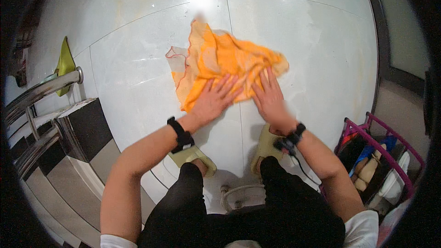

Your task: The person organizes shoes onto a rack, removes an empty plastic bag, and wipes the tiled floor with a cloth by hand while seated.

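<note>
An orange cloth (224, 57) with paler patches and a red-stitched edge lies rumpled on the white tiled floor (137, 62). My left hand (214, 100) presses down on its near edge, palm down with the fingers spread. To the right, my right hand (270, 100) rests its fingertips on the cloth near its right end. Neither hand is clasped around the fabric. Part of the cloth's left corner is folded, showing a pale grey-white side. Black straps circle both wrists, and a cable hangs from the right one.
Steps (69, 175) with a metal handrail (51, 84) run down the left side. A yellow-green object (67, 65) stands behind the rail. At right is a purple-framed rack (389, 151) holding shoes. Pale slippers (267, 141) are on my feet, and a dark door frame (375, 34) edges the floor.
</note>
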`<state>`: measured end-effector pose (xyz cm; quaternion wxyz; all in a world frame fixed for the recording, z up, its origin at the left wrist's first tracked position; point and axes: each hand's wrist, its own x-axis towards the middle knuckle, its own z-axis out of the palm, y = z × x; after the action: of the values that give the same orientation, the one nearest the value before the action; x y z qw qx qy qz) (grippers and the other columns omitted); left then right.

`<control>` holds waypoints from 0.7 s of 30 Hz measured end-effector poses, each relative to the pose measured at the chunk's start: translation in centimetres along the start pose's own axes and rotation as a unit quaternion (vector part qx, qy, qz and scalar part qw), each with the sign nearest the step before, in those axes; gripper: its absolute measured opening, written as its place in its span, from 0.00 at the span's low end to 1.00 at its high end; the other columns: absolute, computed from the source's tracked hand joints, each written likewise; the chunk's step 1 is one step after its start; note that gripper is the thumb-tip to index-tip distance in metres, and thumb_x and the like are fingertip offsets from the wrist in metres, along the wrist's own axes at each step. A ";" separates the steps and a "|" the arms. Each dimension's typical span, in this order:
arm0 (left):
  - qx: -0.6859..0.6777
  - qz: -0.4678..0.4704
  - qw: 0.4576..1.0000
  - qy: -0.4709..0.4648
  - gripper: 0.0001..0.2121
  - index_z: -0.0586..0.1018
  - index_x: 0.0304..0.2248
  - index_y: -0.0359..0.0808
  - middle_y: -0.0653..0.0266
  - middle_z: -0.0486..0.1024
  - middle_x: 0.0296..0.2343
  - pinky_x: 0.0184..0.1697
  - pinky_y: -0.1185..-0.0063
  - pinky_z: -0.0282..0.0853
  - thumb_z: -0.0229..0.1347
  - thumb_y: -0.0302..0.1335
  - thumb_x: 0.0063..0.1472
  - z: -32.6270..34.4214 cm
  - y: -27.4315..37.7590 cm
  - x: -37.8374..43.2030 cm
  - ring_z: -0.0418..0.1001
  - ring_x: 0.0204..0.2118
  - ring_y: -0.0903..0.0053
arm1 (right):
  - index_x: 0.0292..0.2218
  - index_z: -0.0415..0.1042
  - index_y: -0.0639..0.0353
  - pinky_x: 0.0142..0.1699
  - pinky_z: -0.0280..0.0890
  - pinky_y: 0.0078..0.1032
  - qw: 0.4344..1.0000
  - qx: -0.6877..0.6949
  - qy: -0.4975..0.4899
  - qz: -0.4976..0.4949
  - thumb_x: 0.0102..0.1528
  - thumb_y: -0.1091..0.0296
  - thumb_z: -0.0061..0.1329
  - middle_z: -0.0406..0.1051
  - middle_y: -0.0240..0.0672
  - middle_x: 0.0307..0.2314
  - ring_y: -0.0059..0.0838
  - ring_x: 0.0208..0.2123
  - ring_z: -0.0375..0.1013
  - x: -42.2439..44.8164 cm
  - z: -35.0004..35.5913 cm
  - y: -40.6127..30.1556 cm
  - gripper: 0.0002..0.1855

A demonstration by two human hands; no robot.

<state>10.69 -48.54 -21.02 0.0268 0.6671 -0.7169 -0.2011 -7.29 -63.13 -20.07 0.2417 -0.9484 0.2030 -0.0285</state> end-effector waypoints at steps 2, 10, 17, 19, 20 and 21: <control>0.012 -0.037 0.998 0.042 0.26 0.55 0.60 0.51 0.60 0.47 0.61 0.59 0.60 0.48 0.42 0.37 0.62 -0.3 -2.1 3.1 0.44 0.63 0.62 | 0.42 0.72 0.56 0.62 0.47 0.44 0.998 -0.030 0.056 -0.011 0.49 0.71 0.48 0.54 0.48 0.55 0.52 0.60 0.48 5.2 1.0 2.8 0.17; 0.088 -0.130 0.975 0.156 0.30 0.64 0.55 0.52 0.52 0.54 0.57 0.59 0.69 0.54 0.46 0.16 0.53 -6.1 -12.9 9.2 0.55 0.58 0.59 | 0.38 0.74 0.57 0.48 0.62 0.37 0.993 -0.107 0.035 -0.047 0.48 0.71 0.48 0.66 0.42 0.40 0.45 0.43 0.64 23.0 -1.3 8.0 0.13; -0.118 -0.108 0.982 0.104 0.26 0.71 0.50 0.46 0.54 0.65 0.45 0.51 0.72 0.64 0.51 0.18 0.50 -7.6 -10.3 -1.2 0.66 0.47 0.58 | 0.43 0.67 0.55 0.39 0.62 0.36 0.986 0.085 0.053 -0.135 0.47 0.74 0.45 0.63 0.40 0.29 0.42 0.33 0.65 10.9 -2.4 -3.4 0.19; -0.142 -0.062 0.981 0.114 0.26 0.72 0.49 0.49 0.53 0.66 0.42 0.47 0.72 0.65 0.56 0.24 0.47 -6.4 -6.9 -4.8 0.68 0.42 0.58 | 0.49 0.66 0.52 0.40 0.60 0.35 0.985 0.089 -0.031 -0.147 0.47 0.73 0.46 0.62 0.36 0.29 0.38 0.34 0.65 5.9 -2.0 -5.1 0.25; -0.150 -0.039 0.985 0.076 0.26 0.70 0.50 0.51 0.54 0.65 0.45 0.49 0.69 0.63 0.57 0.29 0.48 -5.5 -5.5 -6.5 0.66 0.46 0.60 | 0.51 0.65 0.50 0.42 0.59 0.35 0.982 0.075 -0.080 -0.156 0.47 0.72 0.48 0.63 0.36 0.31 0.37 0.37 0.64 3.4 -1.5 -5.5 0.27; -0.157 -0.017 0.987 0.037 0.27 0.69 0.52 0.53 0.54 0.63 0.49 0.52 0.66 0.61 0.58 0.34 0.49 -4.6 -4.3 -8.0 0.65 0.50 0.61 | 0.53 0.64 0.48 0.43 0.58 0.35 0.976 0.062 -0.129 -0.164 0.46 0.71 0.49 0.64 0.36 0.34 0.36 0.39 0.64 1.4 -0.6 -5.6 0.30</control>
<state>17.00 -42.12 -16.36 0.1546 0.6739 -0.6631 -0.2869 -4.02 -59.45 -16.93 0.3165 -0.9476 0.0100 0.0422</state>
